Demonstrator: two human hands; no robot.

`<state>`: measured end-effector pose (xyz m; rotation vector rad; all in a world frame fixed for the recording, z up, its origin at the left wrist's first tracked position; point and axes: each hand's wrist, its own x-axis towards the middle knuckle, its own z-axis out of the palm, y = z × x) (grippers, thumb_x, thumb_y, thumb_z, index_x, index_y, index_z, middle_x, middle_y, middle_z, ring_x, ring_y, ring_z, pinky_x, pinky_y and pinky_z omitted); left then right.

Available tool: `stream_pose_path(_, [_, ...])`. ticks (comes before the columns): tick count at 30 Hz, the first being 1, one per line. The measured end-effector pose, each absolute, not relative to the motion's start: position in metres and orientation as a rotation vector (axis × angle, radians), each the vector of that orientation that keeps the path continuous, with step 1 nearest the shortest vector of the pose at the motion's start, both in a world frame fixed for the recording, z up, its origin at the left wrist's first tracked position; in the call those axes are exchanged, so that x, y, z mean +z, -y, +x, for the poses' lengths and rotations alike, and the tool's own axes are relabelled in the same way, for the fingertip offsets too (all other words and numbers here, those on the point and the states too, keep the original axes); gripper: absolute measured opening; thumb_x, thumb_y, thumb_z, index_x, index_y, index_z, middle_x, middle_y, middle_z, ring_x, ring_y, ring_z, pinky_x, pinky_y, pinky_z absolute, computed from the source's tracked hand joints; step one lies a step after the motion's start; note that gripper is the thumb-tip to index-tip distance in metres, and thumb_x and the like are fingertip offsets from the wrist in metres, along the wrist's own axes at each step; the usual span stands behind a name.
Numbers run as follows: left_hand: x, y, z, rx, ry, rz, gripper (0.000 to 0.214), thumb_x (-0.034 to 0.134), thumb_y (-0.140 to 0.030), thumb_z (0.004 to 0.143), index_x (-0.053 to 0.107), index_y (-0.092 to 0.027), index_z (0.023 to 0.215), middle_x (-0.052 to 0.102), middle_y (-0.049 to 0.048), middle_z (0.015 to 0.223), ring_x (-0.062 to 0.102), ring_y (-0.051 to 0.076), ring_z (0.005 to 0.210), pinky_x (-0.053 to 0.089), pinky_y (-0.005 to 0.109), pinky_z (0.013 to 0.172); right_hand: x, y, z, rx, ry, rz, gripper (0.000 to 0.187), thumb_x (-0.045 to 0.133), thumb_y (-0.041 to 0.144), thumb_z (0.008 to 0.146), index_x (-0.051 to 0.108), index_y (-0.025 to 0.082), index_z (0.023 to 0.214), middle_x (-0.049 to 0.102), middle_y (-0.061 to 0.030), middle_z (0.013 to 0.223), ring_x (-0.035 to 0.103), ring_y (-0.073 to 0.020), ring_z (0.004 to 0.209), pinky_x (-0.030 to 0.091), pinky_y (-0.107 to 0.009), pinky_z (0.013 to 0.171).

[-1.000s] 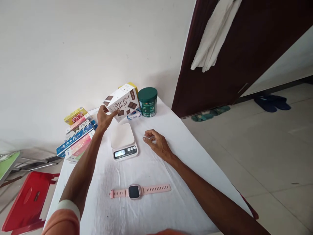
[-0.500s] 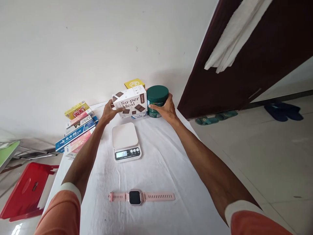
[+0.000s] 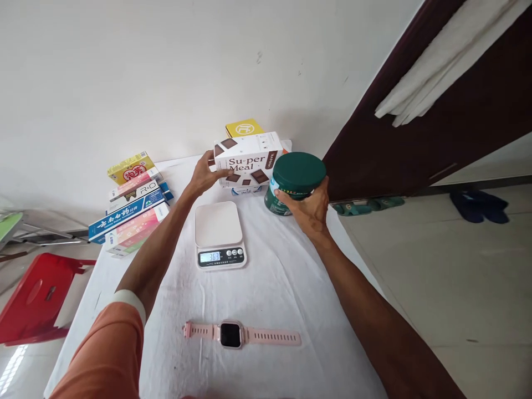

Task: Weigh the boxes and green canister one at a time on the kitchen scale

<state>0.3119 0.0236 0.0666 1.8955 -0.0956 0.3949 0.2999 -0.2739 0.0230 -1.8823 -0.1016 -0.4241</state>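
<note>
My left hand (image 3: 206, 176) grips the left end of a white "Su-per Meal" box (image 3: 249, 159) at the back of the table. A yellow box (image 3: 244, 128) stands behind it. My right hand (image 3: 307, 209) is wrapped round a dark green tub (image 3: 296, 178) with a green lid, tilted and lifted off the cloth to the right of the box. A small white kitchen scale (image 3: 219, 234) sits in front of both hands, nothing on its platform, its display lit. A pink smartwatch (image 3: 236, 334) lies flat near me.
A white cloth covers the table (image 3: 282, 288). A fanned pile of flat cartons (image 3: 131, 204) lies at the back left. A red plastic chair (image 3: 33, 302) stands left of the table. A dark door (image 3: 436, 116) and slippers (image 3: 361, 206) are to the right.
My right hand went from resting on the cloth to the green tub, gripped it and drew it toward me, tilted. My left hand set the white box down at the back.
</note>
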Motion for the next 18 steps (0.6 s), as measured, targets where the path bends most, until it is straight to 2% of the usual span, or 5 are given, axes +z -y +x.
stream_pose_path(5, [0.061, -0.010, 0.316, 0.390, 0.128, 1.833, 0.074, 0.096, -0.040, 0.061, 0.060, -0.016, 0.122, 0.068, 0.0156, 0.132, 0.066, 0.035, 0.123, 0.060, 0.052, 0.097, 0.024, 0.268, 0.287, -0.405, 0.173, -1.885, 0.091, 0.089, 0.058, 0.062, 0.047, 0.023, 0.134, 0.062, -0.0135, 0.128, 0.061, -0.0356, 0.119, 0.051, -0.054, 0.105])
stream_pose_path(11, [0.056, -0.005, 0.315, 0.390, 0.131, 1.802, 0.080, 0.096, -0.044, 0.062, 0.057, -0.018, 0.126, 0.066, 0.0168, 0.136, 0.064, 0.036, 0.126, 0.062, 0.050, 0.094, 0.024, 0.267, 0.292, -0.357, 0.195, -1.867, 0.093, 0.089, 0.057, 0.062, 0.048, 0.019, 0.136, 0.063, -0.0167, 0.131, 0.061, -0.0372, 0.122, 0.050, -0.055, 0.108])
stream_pose_path(16, [0.048, -0.006, 0.317, 0.387, 0.120, 1.809, 0.082, 0.097, -0.042, 0.062, 0.057, -0.022, 0.130, 0.064, 0.0159, 0.137, 0.064, 0.034, 0.125, 0.056, 0.054, 0.104, 0.023, 0.266, 0.291, -0.339, 0.207, -1.839, 0.097, 0.090, 0.060, 0.063, 0.046, 0.020, 0.139, 0.061, -0.0178, 0.137, 0.058, -0.0385, 0.128, 0.047, -0.057, 0.112])
stream_pose_path(18, [0.047, -0.009, 0.318, 0.384, 0.108, 1.811, 0.090, 0.098, -0.040, 0.060, 0.055, -0.023, 0.137, 0.061, 0.0169, 0.139, 0.061, 0.035, 0.129, 0.051, 0.059, 0.108, 0.024, 0.265, 0.289, -0.307, 0.205, -1.819, 0.098, 0.090, 0.060, 0.063, 0.045, 0.022, 0.142, 0.059, -0.0172, 0.140, 0.057, -0.0381, 0.130, 0.045, -0.058, 0.114])
